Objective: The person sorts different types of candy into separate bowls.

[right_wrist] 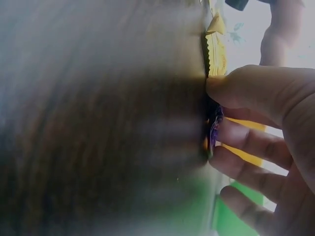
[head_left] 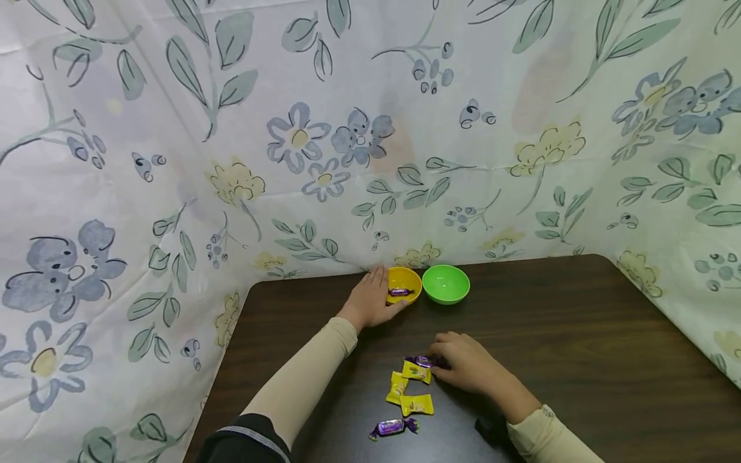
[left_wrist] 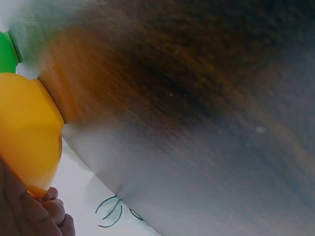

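At the back of the table, my left hand holds the yellow bowl by its left side, thumb near the front rim and fingers along the far side. One purple-wrapped candy lies inside that bowl. Nearer, my right hand pinches another purple-wrapped candy between thumb and fingers, low over the table; the thumb hides part of it in the right wrist view. Right by it are three yellow-wrapped candies. A further purple-wrapped candy lies closest to the front.
A green bowl stands just right of the yellow one. The dark wooden table ends at a floral cloth hanging behind and along the left side. A small black object shows beside the right sleeve.
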Motion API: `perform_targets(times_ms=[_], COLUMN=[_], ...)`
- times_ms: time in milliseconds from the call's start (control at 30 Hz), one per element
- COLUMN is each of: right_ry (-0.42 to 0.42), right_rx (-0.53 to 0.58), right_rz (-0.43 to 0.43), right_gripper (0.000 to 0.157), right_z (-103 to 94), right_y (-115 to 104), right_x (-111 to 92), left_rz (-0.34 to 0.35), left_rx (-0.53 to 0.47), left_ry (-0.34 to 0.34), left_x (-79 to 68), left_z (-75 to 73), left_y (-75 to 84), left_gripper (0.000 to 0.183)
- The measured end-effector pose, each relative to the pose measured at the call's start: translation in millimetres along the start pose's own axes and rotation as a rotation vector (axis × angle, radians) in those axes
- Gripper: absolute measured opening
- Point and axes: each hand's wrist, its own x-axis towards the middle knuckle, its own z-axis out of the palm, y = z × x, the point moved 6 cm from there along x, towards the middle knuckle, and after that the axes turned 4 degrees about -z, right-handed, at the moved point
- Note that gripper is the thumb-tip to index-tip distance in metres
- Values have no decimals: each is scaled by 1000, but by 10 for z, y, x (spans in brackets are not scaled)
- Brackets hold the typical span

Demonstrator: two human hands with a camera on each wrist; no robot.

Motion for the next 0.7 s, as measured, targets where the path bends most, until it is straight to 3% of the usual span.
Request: perform_targets(times_ms=[233, 700], right_ry=[20, 94], right_rx=[53, 14], right_rz=[-23, -43], right_gripper=[12, 14], right_z=[4, -125], right_y=[-25, 46], right_x=[1, -92], left_rz=[-4, 5], left_rx=[-5, 11], left_ry=[-7, -1], left_x=[6, 3], left_z=[32, 13], left_y=[-2, -6], left_gripper=[105, 104])
